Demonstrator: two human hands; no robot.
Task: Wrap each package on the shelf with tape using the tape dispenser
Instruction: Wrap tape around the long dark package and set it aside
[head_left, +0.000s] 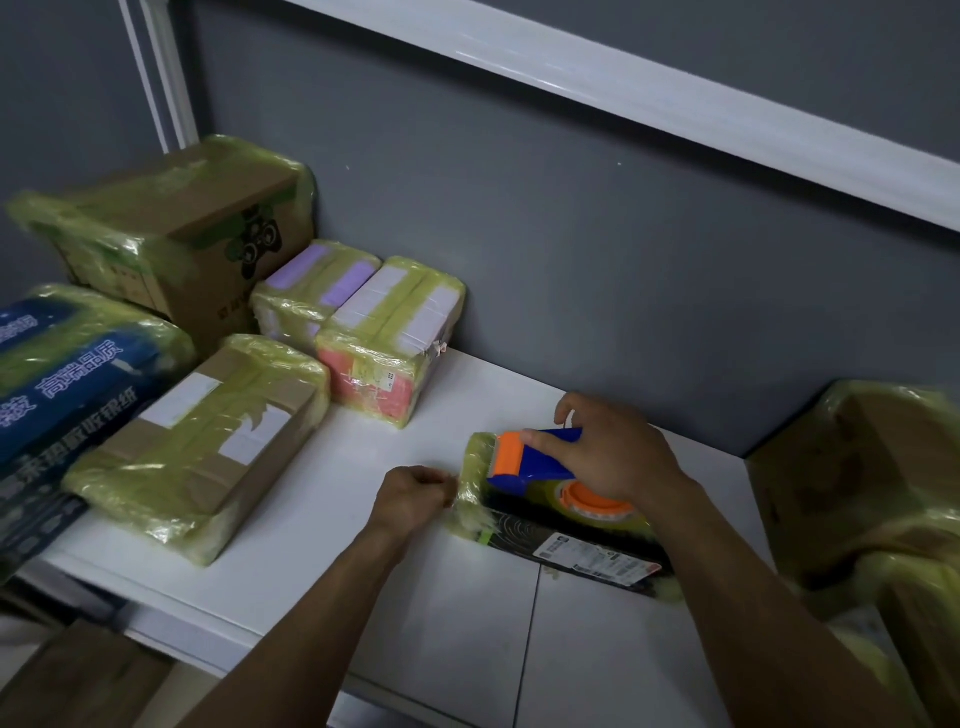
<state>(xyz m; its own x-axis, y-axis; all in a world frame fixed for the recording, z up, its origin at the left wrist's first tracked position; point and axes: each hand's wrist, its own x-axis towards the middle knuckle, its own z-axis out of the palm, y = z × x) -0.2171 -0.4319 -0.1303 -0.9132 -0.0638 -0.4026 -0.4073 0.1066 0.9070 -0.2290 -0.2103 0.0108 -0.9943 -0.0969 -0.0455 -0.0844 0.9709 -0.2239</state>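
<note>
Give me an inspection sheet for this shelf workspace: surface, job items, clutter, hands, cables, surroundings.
Surface: white shelf, with a panel seam near the front.
Job's things: tape dispenser sits on the black package, whose left end is covered in yellow-green tape. Already taped at left: large cardboard box, purple package, pink package, flat brown box, blue package. Taped box at right, blurred.
Clutter: nothing seen.
Hands: left hand pinches the tape at the package's left end; right hand grips the dispenser.
Cables: nothing seen.
Surroundings: grey wall behind; white shelf beam above.
</note>
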